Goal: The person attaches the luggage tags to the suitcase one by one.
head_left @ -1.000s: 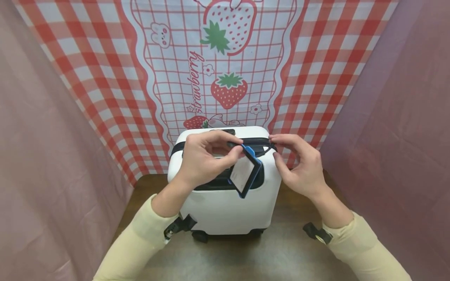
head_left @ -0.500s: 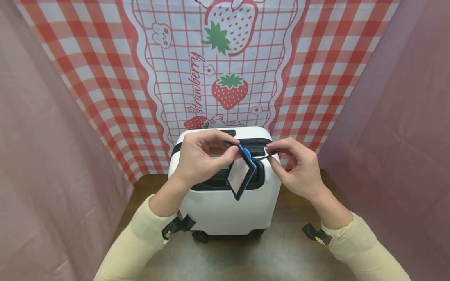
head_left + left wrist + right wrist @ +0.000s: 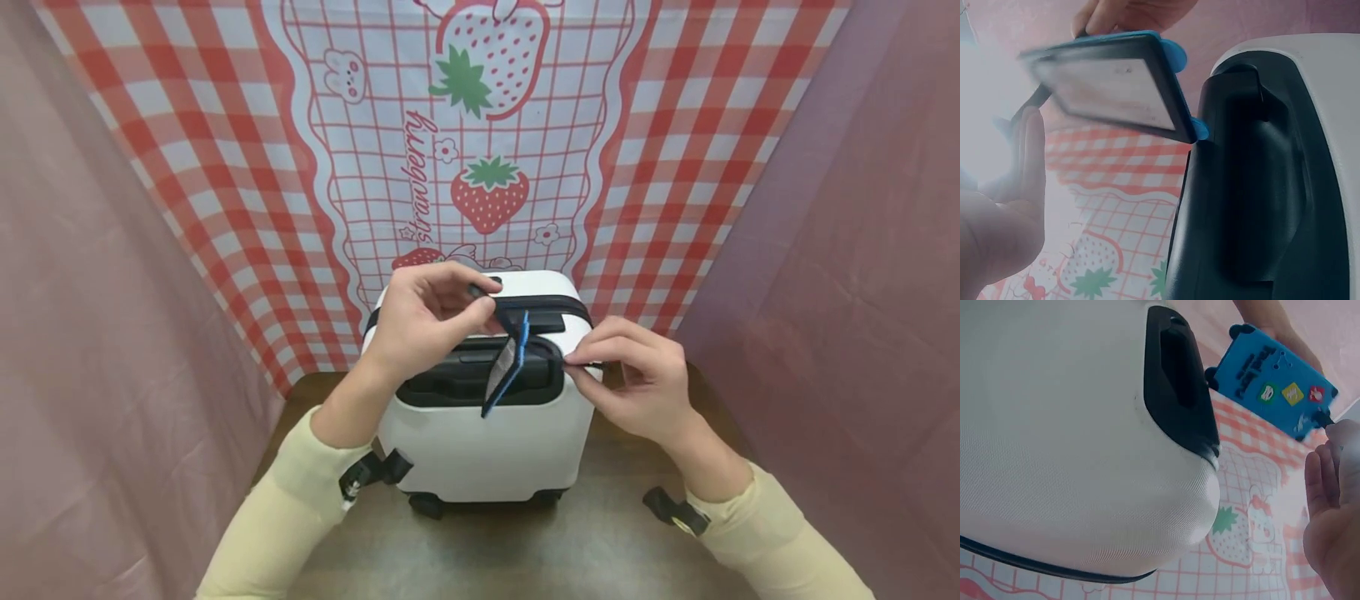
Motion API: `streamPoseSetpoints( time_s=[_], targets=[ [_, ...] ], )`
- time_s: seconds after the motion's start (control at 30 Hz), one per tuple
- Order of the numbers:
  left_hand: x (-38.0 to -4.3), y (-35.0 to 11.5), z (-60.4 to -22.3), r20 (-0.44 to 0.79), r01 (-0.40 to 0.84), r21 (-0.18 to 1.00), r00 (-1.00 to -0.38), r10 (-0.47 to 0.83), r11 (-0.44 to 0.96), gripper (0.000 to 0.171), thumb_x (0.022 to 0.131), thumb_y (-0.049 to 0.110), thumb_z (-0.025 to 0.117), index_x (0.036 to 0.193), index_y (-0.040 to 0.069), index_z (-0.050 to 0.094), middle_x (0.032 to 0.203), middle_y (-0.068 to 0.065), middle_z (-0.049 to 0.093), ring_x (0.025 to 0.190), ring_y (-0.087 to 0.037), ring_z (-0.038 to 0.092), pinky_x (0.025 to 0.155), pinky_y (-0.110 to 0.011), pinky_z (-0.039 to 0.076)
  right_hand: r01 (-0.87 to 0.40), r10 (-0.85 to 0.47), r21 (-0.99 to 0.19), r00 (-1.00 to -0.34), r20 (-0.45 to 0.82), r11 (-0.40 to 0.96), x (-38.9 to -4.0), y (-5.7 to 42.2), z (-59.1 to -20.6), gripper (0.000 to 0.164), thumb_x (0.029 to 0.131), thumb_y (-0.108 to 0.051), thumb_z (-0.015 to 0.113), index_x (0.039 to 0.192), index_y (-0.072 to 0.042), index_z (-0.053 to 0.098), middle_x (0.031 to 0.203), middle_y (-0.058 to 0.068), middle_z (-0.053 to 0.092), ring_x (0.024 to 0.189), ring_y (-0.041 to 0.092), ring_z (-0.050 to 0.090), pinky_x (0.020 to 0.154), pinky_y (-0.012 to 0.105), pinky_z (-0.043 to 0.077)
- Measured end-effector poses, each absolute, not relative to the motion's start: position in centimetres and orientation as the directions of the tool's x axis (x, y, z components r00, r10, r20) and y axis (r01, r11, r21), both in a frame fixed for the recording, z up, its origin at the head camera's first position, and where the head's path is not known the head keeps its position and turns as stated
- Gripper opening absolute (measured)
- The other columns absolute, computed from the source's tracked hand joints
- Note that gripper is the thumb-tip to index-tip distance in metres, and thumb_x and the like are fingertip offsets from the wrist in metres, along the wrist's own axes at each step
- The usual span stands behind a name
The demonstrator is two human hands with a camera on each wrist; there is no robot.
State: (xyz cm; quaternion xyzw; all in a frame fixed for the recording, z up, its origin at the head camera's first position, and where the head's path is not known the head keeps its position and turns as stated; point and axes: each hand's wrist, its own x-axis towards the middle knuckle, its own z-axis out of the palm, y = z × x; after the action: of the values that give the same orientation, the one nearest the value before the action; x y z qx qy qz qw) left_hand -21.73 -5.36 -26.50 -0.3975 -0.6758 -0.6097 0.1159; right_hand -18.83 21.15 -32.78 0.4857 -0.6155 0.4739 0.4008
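A luggage tag hangs tilted above the black handle of a white suitcase. Its blue back has small coloured pictures; the other side shows a pale label in a black frame. My left hand pinches a black strap on the tag's left between thumb and forefinger. On the other side, lower down, my right hand pinches a thin dark strap near the suitcase's right corner. Part of the strap is hidden by fingers; I cannot tell whether it passes round the handle.
The suitcase stands upright on its wheels on a brown wooden table. A strawberry-print checked cloth hangs right behind it. Pinkish curtains close in both sides.
The right hand has moved down from the suitcase's top edge, drawing the strap with it. The tag has turned edge-on to the head view. The left hand has shifted slightly up and left.
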Motion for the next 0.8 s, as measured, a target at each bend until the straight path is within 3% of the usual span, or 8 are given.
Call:
streamPoseSetpoints(
  time_s=[0.1,0.3,0.53,0.8],
  targets=[
    [-21.8,-5.4,-26.3,0.643,0.687,0.726,-0.656,0.395,-0.042,0.019,0.092,-0.001,0.072,0.109,-0.008,0.076,0.088,-0.024,0.078,0.072,-0.012,0.078,0.070,-0.030,0.066,-0.988,-0.213,-0.136,-0.149,0.965,0.078,-18.5,20.8,-32.7,0.026,0.095,-0.015,0.081,0.089,0.009,0.076,0.084,0.016,0.069,0.075,0.013,0.058,0.058,0.018,0.047],
    [-21.7,-5.1,-26.2,0.644,0.688,0.725,-0.652,0.401,-0.045,0.025,0.092,-0.002,0.073,0.116,-0.006,0.076,0.084,-0.022,0.077,0.072,-0.015,0.079,0.068,-0.032,0.066,-0.990,-0.209,-0.027,-0.056,0.976,0.141,-17.8,20.1,-32.6,0.028,0.095,-0.018,0.081,0.087,0.008,0.076,0.080,0.016,0.069,0.073,0.016,0.060,0.073,0.014,0.058],
    [-21.7,-4.6,-25.9,0.643,0.680,0.732,-0.667,0.376,-0.045,0.032,0.093,-0.004,0.074,0.126,-0.005,0.074,0.092,-0.024,0.080,0.075,-0.016,0.080,0.075,-0.039,0.068,-0.950,-0.161,0.206,0.171,0.972,0.235,-17.2,18.5,-31.7,0.026,0.096,-0.011,0.079,0.077,0.007,0.075,0.070,0.016,0.066,0.061,0.022,0.056,0.054,0.029,0.050],
    [-21.5,-3.9,-25.6,0.647,0.687,0.726,-0.674,0.356,-0.018,0.030,0.094,0.000,0.077,0.124,-0.005,0.074,0.098,-0.023,0.081,0.082,-0.026,0.082,0.077,-0.038,0.068,-0.899,-0.203,0.307,0.252,0.946,0.313,-17.7,18.5,-32.3,0.030,0.097,-0.017,0.080,0.078,0.006,0.075,0.069,0.016,0.068,0.057,0.024,0.055,0.055,0.029,0.054]
  ],
)
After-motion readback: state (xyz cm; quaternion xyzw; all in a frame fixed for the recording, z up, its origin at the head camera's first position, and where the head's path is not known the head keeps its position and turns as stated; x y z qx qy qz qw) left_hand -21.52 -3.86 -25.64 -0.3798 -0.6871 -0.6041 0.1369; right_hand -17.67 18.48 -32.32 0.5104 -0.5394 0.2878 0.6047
